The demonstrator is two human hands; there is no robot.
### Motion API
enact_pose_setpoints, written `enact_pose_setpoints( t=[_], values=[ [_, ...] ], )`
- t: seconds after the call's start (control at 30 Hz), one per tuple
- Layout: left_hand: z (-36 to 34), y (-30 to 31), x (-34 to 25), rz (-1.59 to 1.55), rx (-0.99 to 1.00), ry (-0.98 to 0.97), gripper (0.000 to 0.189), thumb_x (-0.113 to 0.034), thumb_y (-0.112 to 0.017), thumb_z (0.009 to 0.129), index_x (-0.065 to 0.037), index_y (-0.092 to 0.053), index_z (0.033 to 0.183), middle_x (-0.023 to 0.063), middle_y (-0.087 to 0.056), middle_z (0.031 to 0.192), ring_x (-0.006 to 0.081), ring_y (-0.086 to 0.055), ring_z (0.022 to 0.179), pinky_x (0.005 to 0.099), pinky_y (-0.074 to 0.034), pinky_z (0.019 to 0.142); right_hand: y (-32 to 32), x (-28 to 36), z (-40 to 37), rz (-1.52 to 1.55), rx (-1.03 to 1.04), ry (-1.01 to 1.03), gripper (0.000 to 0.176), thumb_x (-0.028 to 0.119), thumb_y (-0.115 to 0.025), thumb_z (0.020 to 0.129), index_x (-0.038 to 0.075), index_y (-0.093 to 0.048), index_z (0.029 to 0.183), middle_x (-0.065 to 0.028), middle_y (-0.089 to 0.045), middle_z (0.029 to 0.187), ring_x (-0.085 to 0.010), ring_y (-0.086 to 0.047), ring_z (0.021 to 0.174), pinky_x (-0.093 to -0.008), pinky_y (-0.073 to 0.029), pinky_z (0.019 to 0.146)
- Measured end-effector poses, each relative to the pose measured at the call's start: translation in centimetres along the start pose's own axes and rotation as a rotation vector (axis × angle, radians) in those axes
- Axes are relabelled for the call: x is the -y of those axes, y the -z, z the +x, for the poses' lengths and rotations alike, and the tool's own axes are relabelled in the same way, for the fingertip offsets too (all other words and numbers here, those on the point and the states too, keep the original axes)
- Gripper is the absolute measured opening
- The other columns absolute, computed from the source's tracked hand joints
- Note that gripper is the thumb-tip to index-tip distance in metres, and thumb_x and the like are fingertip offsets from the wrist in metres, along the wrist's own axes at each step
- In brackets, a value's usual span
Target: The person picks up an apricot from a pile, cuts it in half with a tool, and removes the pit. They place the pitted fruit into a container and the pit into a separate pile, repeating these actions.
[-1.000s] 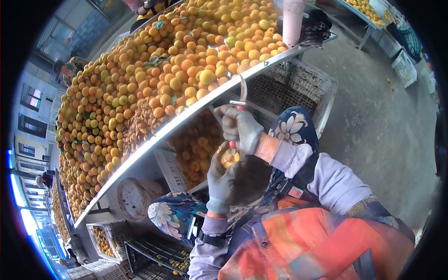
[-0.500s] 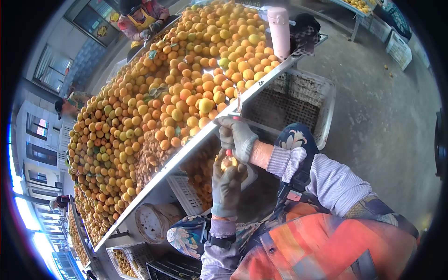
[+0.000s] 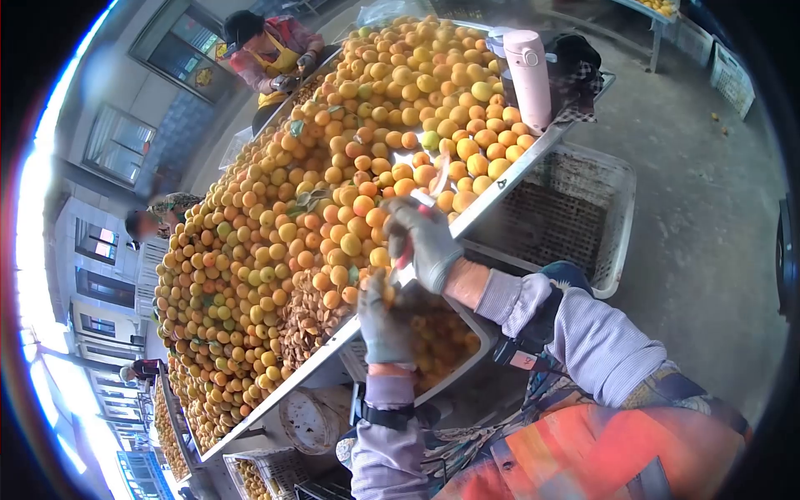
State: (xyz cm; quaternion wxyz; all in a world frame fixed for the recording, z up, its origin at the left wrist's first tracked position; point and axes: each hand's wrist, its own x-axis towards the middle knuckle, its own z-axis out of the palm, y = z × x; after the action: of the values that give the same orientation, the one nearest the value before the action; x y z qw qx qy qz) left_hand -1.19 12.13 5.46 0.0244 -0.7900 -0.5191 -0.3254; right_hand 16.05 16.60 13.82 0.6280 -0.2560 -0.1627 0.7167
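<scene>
Long metal bench (image 3: 518,167), tilted in view and heaped to the rim with apricots (image 3: 333,167). A person works at the far end, another along the left side. An empty slatted crate (image 3: 575,208) stands on the floor beyond the near rim, and a smaller crate (image 3: 486,332) with fruit in it sits under the rim by the hands. A pink flask (image 3: 533,75) stands upright at the bench corner. Right hand (image 3: 427,242), gloved, fingers closed round a knife (image 3: 437,179), which is over the rim with its blade pointing up toward the heap. Left hand (image 3: 382,321), gloved, is just below it with fingers raised to the rim; cannot tell whether they hold a fruit. Risks, as judged: the blade is close above the left glove, so a slip could cut it. The heap is steep at the edge, so a nudge could roll fruit onto the floor.
</scene>
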Motion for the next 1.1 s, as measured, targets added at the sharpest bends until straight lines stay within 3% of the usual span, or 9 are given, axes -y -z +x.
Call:
enact_pose_setpoints(
  t=[0.2,0.33,0.43,0.53,0.6,0.67,0.8,1.0,1.1],
  values=[
    [4.5,2.8,2.9,-1.441,-0.207,1.174,0.023,-0.026,-0.067,0.089,-0.008,-0.057,0.1,0.0022,-0.06,0.08,0.0106,-0.052,0.055,0.0223,-0.045,0.053,3.1,1.4,2.7,0.125,-0.147,0.055,0.019,0.024,-0.055,0.093,0.008,-0.061,0.101,-0.0001,-0.055,0.068,-0.0116,-0.052,0.049,-0.0248,-0.041,0.039],
    [4.1,3.2,3.2,-1.585,-0.27,1.138,0.02,-0.02,-0.067,0.088,-0.006,-0.058,0.099,0.0044,-0.062,0.084,0.0118,-0.055,0.062,0.0245,-0.049,0.06,3.5,2.4,2.6,0.091,-0.105,0.044,0.017,0.023,-0.057,0.093,0.008,-0.06,0.1,0.0,-0.055,0.069,-0.0113,-0.051,0.051,-0.025,-0.041,0.04],
    [2.9,3.5,3.8,-1.832,-0.266,1.307,0.026,-0.029,-0.056,0.094,-0.006,-0.059,0.107,0.01,-0.064,0.101,0.0212,-0.06,0.082,0.0389,-0.048,0.083,3.8,2.1,2.5,0.147,-0.131,0.006,0.015,0.021,-0.058,0.093,0.008,-0.06,0.098,0.0002,-0.056,0.07,-0.0101,-0.053,0.053,-0.0243,-0.043,0.045],
    [2.5,3.7,3.3,-1.941,-0.276,1.125,0.029,-0.032,-0.05,0.096,-0.006,-0.059,0.107,0.0109,-0.064,0.106,0.0239,-0.061,0.087,0.0429,-0.047,0.086,3.4,2.1,1.9,0.119,-0.134,-0.005,0.015,0.021,-0.058,0.093,0.007,-0.06,0.098,0.0008,-0.056,0.07,-0.009,-0.052,0.053,-0.0236,-0.043,0.047],
    [2.9,4.6,3.1,-1.922,-0.255,1.232,0.025,-0.026,-0.054,0.094,-0.006,-0.059,0.108,0.0111,-0.064,0.106,0.0228,-0.061,0.092,0.0411,-0.047,0.087,3.3,2.1,1.8,0.109,-0.127,-0.009,0.015,0.02,-0.057,0.093,0.007,-0.061,0.099,0.0011,-0.056,0.07,-0.0085,-0.052,0.054,-0.0232,-0.043,0.047],
    [2.3,3.8,4.1,-1.362,-0.087,0.775,0.026,-0.018,-0.056,0.092,-0.007,-0.056,0.115,0.0103,-0.063,0.107,0.0218,-0.06,0.094,0.0391,-0.047,0.089,3.3,2.3,1.6,0.089,-0.119,-0.006,0.016,0.02,-0.057,0.093,0.006,-0.061,0.099,0.001,-0.056,0.07,-0.0084,-0.053,0.054,-0.0232,-0.043,0.048],
    [2.6,4.6,3.1,-1.622,-0.044,0.74,0.034,-0.007,-0.056,0.089,-0.007,-0.051,0.123,0.01,-0.062,0.106,0.0184,-0.059,0.094,0.0338,-0.049,0.086,3.6,2.2,1.6,0.092,-0.091,-0.023,0.017,0.021,-0.057,0.093,0.005,-0.061,0.098,0.0005,-0.057,0.07,-0.0093,-0.053,0.053,-0.023,-0.044,0.048],
    [2.4,5.8,-1.7,-1.313,-0.137,0.851,0.043,0.001,-0.052,0.088,-0.006,-0.047,0.13,0.0077,-0.057,0.103,0.0114,-0.056,0.085,0.025,-0.051,0.077,3.5,2.0,1.5,0.073,-0.126,-0.076,0.017,0.021,-0.057,0.093,0.005,-0.061,0.099,-0.0006,-0.057,0.07,-0.0104,-0.051,0.05,-0.0223,-0.044,0.047],
    [2.1,7.5,-3.8,-0.991,0.005,0.952,0.043,0.0,-0.052,0.088,-0.005,-0.047,0.13,0.006,-0.055,0.102,0.0113,-0.055,0.079,0.0245,-0.05,0.077,3.7,2.0,1.7,0.076,-0.109,-0.081,0.018,0.021,-0.057,0.093,0.005,-0.061,0.099,-0.001,-0.057,0.071,-0.0098,-0.051,0.051,-0.0223,-0.044,0.049]
  ],
)
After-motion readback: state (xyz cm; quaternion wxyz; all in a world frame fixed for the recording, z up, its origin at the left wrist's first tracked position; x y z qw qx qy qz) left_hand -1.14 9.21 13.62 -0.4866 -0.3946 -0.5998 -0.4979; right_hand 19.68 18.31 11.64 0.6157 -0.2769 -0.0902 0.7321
